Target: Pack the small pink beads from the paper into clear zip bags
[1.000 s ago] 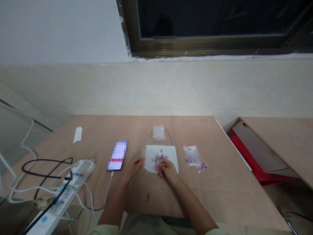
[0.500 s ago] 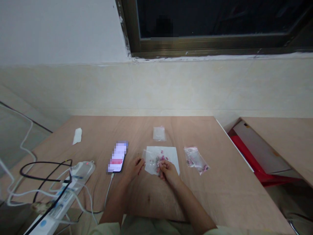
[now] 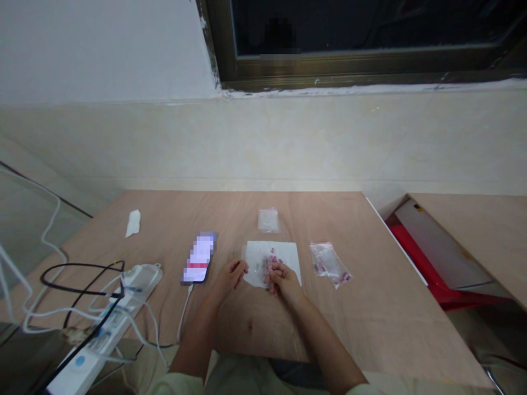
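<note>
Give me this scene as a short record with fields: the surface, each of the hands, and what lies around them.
surface: wooden table
left hand: at the left edge of the white sheet; grip unclear
right hand: on the sheet, fingers at the pink pieces
right of sheet: clear bag with pink contents
behind sheet: small clear bag
left of sheet: phone, then power strip

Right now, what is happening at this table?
A person sits at the wooden table with both hands on a white sheet that carries small pink pieces. The left hand rests at the sheet's left edge; the right hand, fingers curled, is on the pieces. A clear bag with pink pieces lies to the right, a second clear bag beyond the sheet, a phone to the left.
</note>
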`<state>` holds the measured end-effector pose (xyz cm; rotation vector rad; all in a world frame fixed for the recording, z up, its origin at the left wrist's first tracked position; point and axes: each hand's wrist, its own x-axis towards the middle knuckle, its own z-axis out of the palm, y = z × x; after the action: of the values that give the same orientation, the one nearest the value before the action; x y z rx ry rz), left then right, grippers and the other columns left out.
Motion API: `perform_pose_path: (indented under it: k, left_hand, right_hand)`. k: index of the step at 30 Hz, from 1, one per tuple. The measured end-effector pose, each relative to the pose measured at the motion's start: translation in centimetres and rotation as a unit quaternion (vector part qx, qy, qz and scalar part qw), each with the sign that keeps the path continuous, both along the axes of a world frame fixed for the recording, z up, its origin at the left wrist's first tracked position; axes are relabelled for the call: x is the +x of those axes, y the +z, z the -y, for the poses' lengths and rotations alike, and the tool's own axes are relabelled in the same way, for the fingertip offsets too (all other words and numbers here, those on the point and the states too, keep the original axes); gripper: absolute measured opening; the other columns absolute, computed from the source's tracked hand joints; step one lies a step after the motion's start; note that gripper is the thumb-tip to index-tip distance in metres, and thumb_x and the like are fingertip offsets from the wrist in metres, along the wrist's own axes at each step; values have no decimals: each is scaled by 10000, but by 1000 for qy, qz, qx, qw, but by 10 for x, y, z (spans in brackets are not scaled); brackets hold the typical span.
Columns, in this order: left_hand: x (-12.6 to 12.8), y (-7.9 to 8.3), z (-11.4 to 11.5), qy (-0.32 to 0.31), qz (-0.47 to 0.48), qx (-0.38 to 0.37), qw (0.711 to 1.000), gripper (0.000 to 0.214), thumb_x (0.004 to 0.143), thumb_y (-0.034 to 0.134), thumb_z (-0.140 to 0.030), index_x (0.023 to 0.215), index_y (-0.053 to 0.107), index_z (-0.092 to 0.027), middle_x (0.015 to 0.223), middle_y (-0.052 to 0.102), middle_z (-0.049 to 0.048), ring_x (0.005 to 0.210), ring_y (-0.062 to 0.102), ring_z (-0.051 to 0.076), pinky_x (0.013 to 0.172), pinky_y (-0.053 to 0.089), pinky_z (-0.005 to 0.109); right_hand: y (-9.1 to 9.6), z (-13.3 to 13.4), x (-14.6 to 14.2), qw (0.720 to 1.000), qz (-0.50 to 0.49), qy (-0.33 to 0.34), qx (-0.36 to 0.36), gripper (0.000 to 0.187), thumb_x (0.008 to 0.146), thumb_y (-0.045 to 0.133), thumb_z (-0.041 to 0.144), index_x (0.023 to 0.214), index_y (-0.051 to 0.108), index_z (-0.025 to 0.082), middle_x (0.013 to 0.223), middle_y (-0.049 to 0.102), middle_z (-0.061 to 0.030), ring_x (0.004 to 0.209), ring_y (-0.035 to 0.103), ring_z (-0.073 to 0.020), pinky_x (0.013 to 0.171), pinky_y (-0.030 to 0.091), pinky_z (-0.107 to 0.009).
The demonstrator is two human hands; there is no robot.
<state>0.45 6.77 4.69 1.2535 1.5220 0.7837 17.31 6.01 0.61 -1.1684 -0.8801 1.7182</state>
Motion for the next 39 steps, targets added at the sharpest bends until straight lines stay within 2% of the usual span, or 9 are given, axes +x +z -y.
perform_pose_path:
  k: [3, 7, 14, 20, 25, 31, 35, 37, 39]
  left_hand:
    - [-3, 3, 6, -9, 30, 3, 999, 312, 676, 456, -458, 619, 512, -156, 398, 357, -83, 345, 330, 63, 358, 244, 184]
    - [-6, 13, 12, -14, 38, -9, 999, 347, 654, 485, -489, 551, 495, -158, 430, 383, -65, 408, 361, 76, 413, 272, 200]
    - [-7, 27, 12, -30, 15, -31, 999, 358, 604, 531, -497, 465, 491, -170, 444, 427, -35, 482, 414, 115, 460, 299, 220]
    - [-9, 22, 17, -59, 37, -48, 996, 316, 640, 524, -456, 536, 549, -159, 458, 446, -38, 466, 416, 106, 473, 316, 217]
    - [-13, 11, 25, -85, 46, -66, 993, 310, 652, 520, -435, 605, 596, -138, 445, 441, -39, 446, 404, 97, 453, 287, 208]
    - [-11, 3, 31, -92, 49, -65, 992, 292, 643, 538, -418, 594, 607, -139, 435, 438, -45, 422, 369, 84, 432, 282, 201]
    - [-18, 2, 37, -121, 73, -59, 988, 251, 656, 555, -355, 784, 633, -154, 646, 586, 6, 560, 480, 120, 511, 360, 214]
    - [-25, 0, 38, -103, 77, -43, 991, 256, 658, 561, -317, 861, 614, -170, 751, 606, 19, 665, 520, 146, 579, 395, 231]
    - [-31, -2, 37, -55, 68, -17, 996, 236, 648, 567, -284, 854, 601, -173, 792, 603, 21, 723, 535, 158, 631, 413, 247]
  right_hand:
    - [6, 0, 1, 999, -25, -28, -18, 455, 521, 651, 486, 798, 476, 171, 587, 640, -20, 372, 532, -121, 353, 404, -225]
    - [16, -5, 2, 998, -40, -30, -42, 424, 492, 685, 460, 722, 509, 151, 627, 649, -47, 483, 587, -129, 470, 471, -237]
    - [17, -14, -3, 997, -24, -20, -69, 375, 479, 696, 437, 651, 527, 150, 597, 607, -10, 439, 540, -97, 381, 427, -207]
    - [18, -11, -12, 994, -36, 1, -107, 321, 526, 672, 422, 574, 501, 154, 526, 543, 21, 393, 477, -72, 350, 392, -198]
    - [17, -8, -19, 990, -41, -25, -131, 293, 548, 658, 398, 549, 479, 166, 437, 469, 50, 349, 422, -63, 308, 321, -186]
    - [11, -7, -19, 992, -7, -52, -118, 267, 516, 664, 384, 548, 512, 168, 447, 484, 45, 352, 418, -72, 329, 311, -205]
    - [12, -8, -13, 995, 40, -65, -64, 300, 526, 642, 438, 543, 521, 164, 412, 455, 56, 339, 375, -60, 346, 280, -201]
    - [15, -8, -7, 994, 67, -74, -31, 317, 545, 621, 462, 539, 520, 162, 380, 423, 64, 329, 341, -53, 345, 252, -197]
    - [20, -7, 1, 992, 96, -84, 2, 331, 572, 598, 478, 532, 515, 160, 365, 403, 65, 331, 331, -55, 347, 246, -198]
